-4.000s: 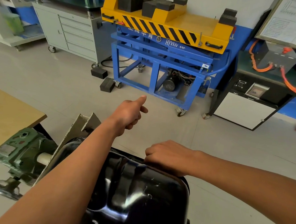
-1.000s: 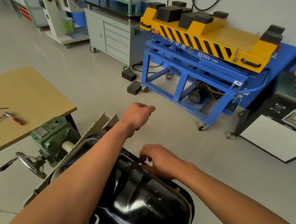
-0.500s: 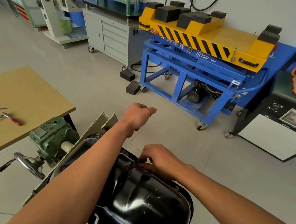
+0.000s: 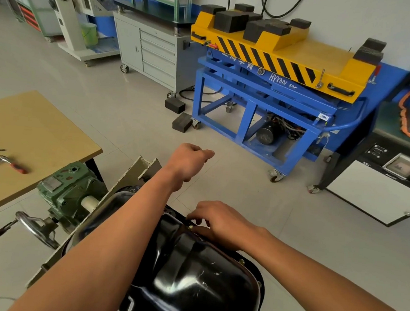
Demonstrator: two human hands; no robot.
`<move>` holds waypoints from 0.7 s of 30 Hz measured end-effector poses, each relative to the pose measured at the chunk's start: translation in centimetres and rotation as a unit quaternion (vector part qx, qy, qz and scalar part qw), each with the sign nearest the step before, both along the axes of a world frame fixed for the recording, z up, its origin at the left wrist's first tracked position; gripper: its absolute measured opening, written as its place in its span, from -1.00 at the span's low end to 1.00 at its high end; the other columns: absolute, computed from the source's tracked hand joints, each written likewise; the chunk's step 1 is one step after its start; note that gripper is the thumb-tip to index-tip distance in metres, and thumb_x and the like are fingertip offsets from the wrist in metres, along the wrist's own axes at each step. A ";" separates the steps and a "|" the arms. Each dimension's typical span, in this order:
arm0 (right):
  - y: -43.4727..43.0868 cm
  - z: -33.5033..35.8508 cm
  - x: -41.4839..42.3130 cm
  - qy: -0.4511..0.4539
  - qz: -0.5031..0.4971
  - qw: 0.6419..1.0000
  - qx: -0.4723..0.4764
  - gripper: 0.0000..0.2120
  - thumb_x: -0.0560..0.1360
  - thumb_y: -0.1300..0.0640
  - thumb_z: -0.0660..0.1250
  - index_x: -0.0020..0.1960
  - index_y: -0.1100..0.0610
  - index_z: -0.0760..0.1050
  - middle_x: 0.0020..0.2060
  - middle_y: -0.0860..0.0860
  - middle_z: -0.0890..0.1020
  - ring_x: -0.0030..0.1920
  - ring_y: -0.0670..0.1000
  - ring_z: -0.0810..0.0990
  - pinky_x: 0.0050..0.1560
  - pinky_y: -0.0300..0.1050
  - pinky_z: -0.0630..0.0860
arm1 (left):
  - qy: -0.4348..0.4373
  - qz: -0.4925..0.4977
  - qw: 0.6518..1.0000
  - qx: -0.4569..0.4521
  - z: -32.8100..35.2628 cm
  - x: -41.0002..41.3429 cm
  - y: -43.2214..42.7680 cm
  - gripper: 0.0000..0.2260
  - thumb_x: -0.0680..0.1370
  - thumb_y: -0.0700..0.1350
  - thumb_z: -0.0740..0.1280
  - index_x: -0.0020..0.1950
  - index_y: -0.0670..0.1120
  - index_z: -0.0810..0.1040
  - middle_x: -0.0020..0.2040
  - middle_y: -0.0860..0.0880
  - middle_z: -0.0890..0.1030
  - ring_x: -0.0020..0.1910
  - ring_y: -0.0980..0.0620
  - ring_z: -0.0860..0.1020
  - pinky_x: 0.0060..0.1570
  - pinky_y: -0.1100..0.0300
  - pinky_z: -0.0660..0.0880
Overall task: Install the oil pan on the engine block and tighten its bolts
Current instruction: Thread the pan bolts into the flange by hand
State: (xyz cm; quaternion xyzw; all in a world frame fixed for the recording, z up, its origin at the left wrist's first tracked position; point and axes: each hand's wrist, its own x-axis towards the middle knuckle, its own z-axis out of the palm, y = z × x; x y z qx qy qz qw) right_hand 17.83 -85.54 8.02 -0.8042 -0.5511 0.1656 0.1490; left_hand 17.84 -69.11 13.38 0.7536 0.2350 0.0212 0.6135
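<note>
A glossy black oil pan [image 4: 197,278] sits upside-down on the engine, low in the middle of the view. My right hand [image 4: 218,220] rests at the pan's far rim and its fingertips pinch a small brass-coloured bolt [image 4: 190,226] there. Another bolt [image 4: 241,262] sits in the right flange. My left hand [image 4: 189,161] hangs in the air beyond the pan, fingers curled into a loose fist; nothing shows inside it. My left forearm covers the pan's left side.
A green gearbox [image 4: 70,189] with a handwheel [image 4: 36,226] carries the engine stand at left. A ratchet wrench [image 4: 3,163] lies on the wooden table [image 4: 38,129]. A blue and yellow lift cart [image 4: 271,87], grey drawer cabinet [image 4: 155,54] and black foam blocks [image 4: 178,112] stand beyond on the tiled floor.
Four seconds ago my left hand pointed forward and my right hand lay flat on the pan. Now the left is a fist and the right fingers work a bolt at the rim.
</note>
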 end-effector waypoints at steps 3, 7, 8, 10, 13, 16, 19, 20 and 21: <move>0.2 -0.3 -0.2 0.012 0.008 1.000 0.000 -0.78 0.61 -0.03 0.30 0.21 -0.08 0.62 -0.09 -0.17 0.46 -0.18 -0.19 0.35 -0.24 -0.21 0.35 | 0.002 -0.001 1.000 0.004 0.0 0.0 0.0 -0.78 0.59 -0.03 0.35 -0.12 -0.11 0.39 -0.43 -0.01 0.24 -0.48 0.03 0.13 -0.54 0.26 0.09; 0.5 -0.5 0.2 0.050 -0.037 0.998 0.020 -0.81 0.55 0.00 0.41 0.09 0.06 0.68 -0.18 -0.16 0.49 -0.23 -0.19 0.39 -0.15 -0.13 0.45 | 0.004 -0.003 1.000 0.009 -0.1 0.0 0.0 -0.78 0.59 -0.02 0.35 -0.11 -0.11 0.39 -0.42 -0.02 0.23 -0.47 0.04 0.13 -0.55 0.25 0.09; 0.5 -0.6 0.2 0.062 -0.044 0.997 0.027 -0.81 0.54 0.01 0.42 0.07 0.08 0.69 -0.20 -0.15 0.50 -0.24 -0.18 0.41 -0.12 -0.10 0.47 | 0.005 -0.004 1.000 0.009 -0.1 0.1 0.0 -0.79 0.59 -0.02 0.35 -0.11 -0.11 0.40 -0.42 -0.01 0.24 -0.48 0.04 0.13 -0.54 0.25 0.09; 0.3 -0.7 0.0 0.095 -0.061 0.992 0.050 -0.81 0.54 0.02 0.43 0.04 0.11 0.70 -0.22 -0.15 0.52 -0.22 -0.16 0.46 -0.09 -0.11 0.48 | 0.006 -0.005 1.000 0.007 -0.1 0.1 0.0 -0.79 0.59 -0.02 0.35 -0.11 -0.10 0.40 -0.42 -0.01 0.24 -0.49 0.04 0.13 -0.54 0.24 0.09; 0.0 -1.0 0.0 0.133 -0.078 0.986 0.067 -0.82 0.55 0.04 0.41 0.04 0.12 0.70 -0.23 -0.19 0.52 -0.20 -0.18 0.49 -0.07 -0.16 0.48 | 0.008 -0.005 1.000 0.010 -0.1 0.1 0.2 -0.78 0.58 -0.01 0.36 -0.11 -0.10 0.40 -0.42 -0.02 0.24 -0.50 0.04 0.14 -0.54 0.25 0.11; -0.4 -1.3 0.1 0.147 -0.088 0.982 0.080 -0.85 0.54 0.08 0.44 0.00 0.14 0.71 -0.27 -0.20 0.52 -0.23 -0.21 0.49 -0.11 -0.23 0.45 | 0.012 -0.003 1.000 0.011 -0.1 0.0 0.1 -0.78 0.58 -0.01 0.36 -0.11 -0.10 0.40 -0.42 -0.01 0.24 -0.50 0.04 0.14 -0.54 0.25 0.11; -0.4 -1.2 0.1 0.143 -0.105 0.979 0.097 -0.87 0.52 0.08 0.46 -0.05 0.14 0.71 -0.27 -0.15 0.54 -0.24 -0.15 0.50 -0.11 -0.11 0.50 | 0.017 -0.006 1.000 0.014 -0.1 0.2 0.0 -0.78 0.58 0.00 0.36 -0.12 -0.11 0.42 -0.42 -0.02 0.25 -0.51 0.05 0.15 -0.55 0.25 0.11; -0.3 -1.2 0.1 0.137 -0.106 0.980 0.093 -0.87 0.53 0.07 0.44 -0.01 0.11 0.71 -0.22 -0.12 0.57 -0.21 -0.12 0.51 -0.08 -0.07 0.51 | 0.017 -0.006 1.000 0.014 -0.1 0.2 0.0 -0.78 0.58 0.00 0.36 -0.12 -0.11 0.42 -0.42 -0.02 0.25 -0.51 0.05 0.15 -0.55 0.25 0.12; -0.2 -1.2 0.0 0.130 -0.097 0.983 0.085 -0.85 0.56 0.07 0.40 0.06 0.08 0.70 -0.17 -0.07 0.59 -0.18 -0.10 0.51 -0.05 -0.08 0.51 | 0.017 -0.007 1.000 0.014 -0.1 0.2 0.0 -0.78 0.59 0.00 0.36 -0.11 -0.11 0.42 -0.42 -0.02 0.25 -0.51 0.05 0.15 -0.54 0.25 0.12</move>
